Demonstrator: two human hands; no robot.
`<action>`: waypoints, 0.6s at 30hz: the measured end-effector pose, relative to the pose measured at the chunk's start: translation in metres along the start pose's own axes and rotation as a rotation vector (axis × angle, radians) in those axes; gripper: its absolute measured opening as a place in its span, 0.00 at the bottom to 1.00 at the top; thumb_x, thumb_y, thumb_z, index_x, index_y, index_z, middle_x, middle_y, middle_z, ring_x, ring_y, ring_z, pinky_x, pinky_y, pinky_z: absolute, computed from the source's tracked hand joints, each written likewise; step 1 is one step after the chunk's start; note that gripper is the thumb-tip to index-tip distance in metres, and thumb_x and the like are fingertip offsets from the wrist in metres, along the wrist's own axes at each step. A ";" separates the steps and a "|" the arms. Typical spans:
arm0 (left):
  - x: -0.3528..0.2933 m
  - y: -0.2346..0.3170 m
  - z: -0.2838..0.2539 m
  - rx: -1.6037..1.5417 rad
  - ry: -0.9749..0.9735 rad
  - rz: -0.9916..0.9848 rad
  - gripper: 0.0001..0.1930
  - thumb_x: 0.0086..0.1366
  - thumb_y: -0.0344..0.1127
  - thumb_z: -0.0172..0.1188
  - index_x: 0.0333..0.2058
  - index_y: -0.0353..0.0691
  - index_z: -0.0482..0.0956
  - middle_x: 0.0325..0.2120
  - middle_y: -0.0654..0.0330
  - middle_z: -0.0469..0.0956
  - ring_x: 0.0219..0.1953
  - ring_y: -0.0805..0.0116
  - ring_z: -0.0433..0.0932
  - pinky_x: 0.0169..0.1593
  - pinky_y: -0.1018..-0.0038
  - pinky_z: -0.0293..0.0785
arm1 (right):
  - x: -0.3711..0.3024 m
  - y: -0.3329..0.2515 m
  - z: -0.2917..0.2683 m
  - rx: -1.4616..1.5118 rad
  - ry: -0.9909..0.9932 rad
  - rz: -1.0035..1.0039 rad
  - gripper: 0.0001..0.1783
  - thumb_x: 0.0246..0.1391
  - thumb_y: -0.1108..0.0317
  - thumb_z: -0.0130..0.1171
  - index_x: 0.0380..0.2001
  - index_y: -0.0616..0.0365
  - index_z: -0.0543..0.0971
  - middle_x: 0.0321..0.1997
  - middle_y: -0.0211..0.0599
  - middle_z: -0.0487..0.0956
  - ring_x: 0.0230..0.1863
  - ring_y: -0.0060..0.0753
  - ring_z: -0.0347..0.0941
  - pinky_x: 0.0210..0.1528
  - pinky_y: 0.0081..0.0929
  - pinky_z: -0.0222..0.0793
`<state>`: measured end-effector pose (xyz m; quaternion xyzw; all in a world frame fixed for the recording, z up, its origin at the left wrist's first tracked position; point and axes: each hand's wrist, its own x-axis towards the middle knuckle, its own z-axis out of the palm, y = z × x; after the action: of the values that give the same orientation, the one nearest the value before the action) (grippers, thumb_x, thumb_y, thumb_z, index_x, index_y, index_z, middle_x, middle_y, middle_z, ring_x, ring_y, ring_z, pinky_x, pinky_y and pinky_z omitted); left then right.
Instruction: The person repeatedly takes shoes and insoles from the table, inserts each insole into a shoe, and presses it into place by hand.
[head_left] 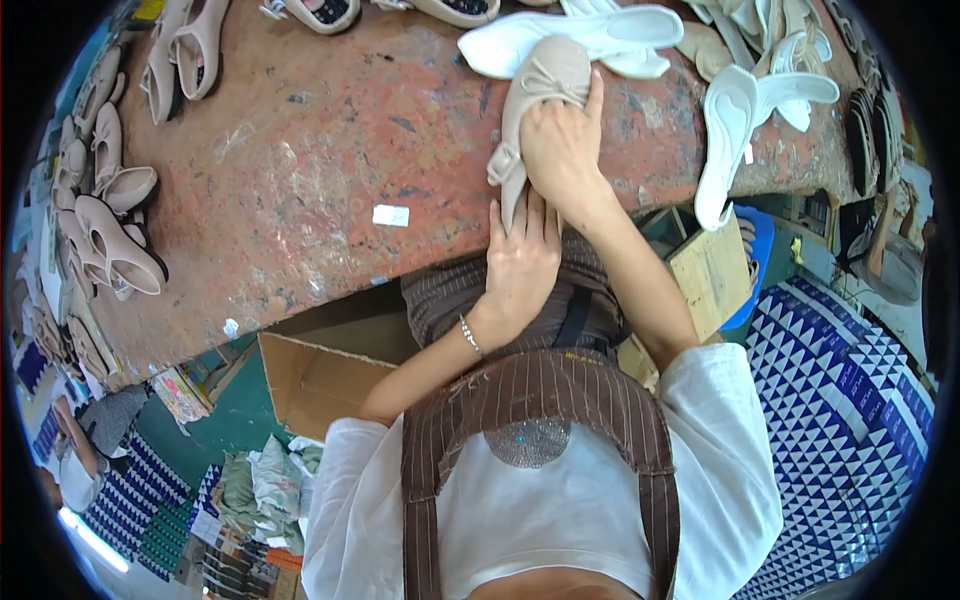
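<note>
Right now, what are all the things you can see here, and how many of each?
beige ballet flat: one, beige with a small bow, on the table's near edge, under both hands
white flats: several, white, far side of the table and right edge, one hanging over the edge
beige strappy shoes: many, pale pink-beige, heaped along the table's left side
table: one, worn reddish-brown, across the top
white scrap: one, white, mid-table
cardboard box: one, brown, open, below the table
patterned sacks: blue and white, on the floor at right
left hand: one, touching the flat's near end
right hand: one, pressing on the flat
</note>
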<state>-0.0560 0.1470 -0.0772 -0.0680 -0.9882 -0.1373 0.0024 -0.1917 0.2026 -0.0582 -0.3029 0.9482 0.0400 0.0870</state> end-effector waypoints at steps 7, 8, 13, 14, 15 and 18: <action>-0.059 -0.083 -0.058 -0.704 0.059 -0.047 0.11 0.58 0.30 0.64 0.39 0.30 0.83 0.39 0.45 0.82 0.48 0.47 0.81 0.50 0.59 0.76 | -0.051 0.042 -0.035 1.365 0.579 0.305 0.14 0.58 0.79 0.53 0.45 0.61 0.84 0.36 0.32 0.85 0.39 0.18 0.78 0.40 0.21 0.74; -0.085 -0.105 -0.077 -0.740 0.064 -0.198 0.10 0.57 0.30 0.65 0.37 0.31 0.83 0.37 0.45 0.83 0.45 0.47 0.82 0.50 0.61 0.76 | -0.050 0.053 -0.028 1.278 0.595 0.569 0.12 0.60 0.75 0.56 0.44 0.62 0.83 0.32 0.32 0.84 0.34 0.19 0.78 0.34 0.22 0.72; -0.137 -0.242 -0.195 -0.029 0.598 -0.595 0.14 0.66 0.39 0.60 0.32 0.30 0.79 0.26 0.54 0.79 0.29 0.59 0.75 0.35 0.64 0.71 | -0.072 0.103 0.010 0.234 0.776 0.753 0.13 0.55 0.66 0.63 0.43 0.58 0.80 0.42 0.44 0.80 0.41 0.44 0.76 0.43 0.37 0.71; -0.123 -0.276 -0.223 0.023 0.663 -0.681 0.14 0.68 0.38 0.59 0.34 0.29 0.78 0.27 0.55 0.79 0.29 0.61 0.74 0.35 0.65 0.71 | -0.080 0.116 0.016 0.119 0.722 0.837 0.22 0.53 0.60 0.65 0.50 0.57 0.77 0.50 0.47 0.76 0.52 0.52 0.72 0.53 0.42 0.68; -0.107 -0.304 -0.246 0.102 0.683 -0.658 0.14 0.70 0.38 0.57 0.36 0.27 0.77 0.28 0.56 0.79 0.29 0.64 0.73 0.34 0.66 0.70 | -0.087 0.127 0.022 0.075 0.615 0.876 0.26 0.53 0.57 0.66 0.52 0.57 0.76 0.51 0.48 0.75 0.52 0.53 0.72 0.53 0.44 0.68; -0.046 -0.343 -0.273 0.752 0.674 -0.659 0.24 0.68 0.41 0.59 0.55 0.26 0.73 0.43 0.41 0.80 0.43 0.46 0.78 0.51 0.60 0.73 | -0.094 0.151 0.043 0.063 0.503 0.834 0.37 0.50 0.47 0.67 0.57 0.60 0.72 0.53 0.53 0.75 0.53 0.59 0.71 0.55 0.47 0.69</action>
<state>-0.0607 -0.2604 0.0910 0.2945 -0.8828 0.2142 0.2968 -0.1986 0.3841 -0.0788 0.1053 0.9811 -0.0316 -0.1592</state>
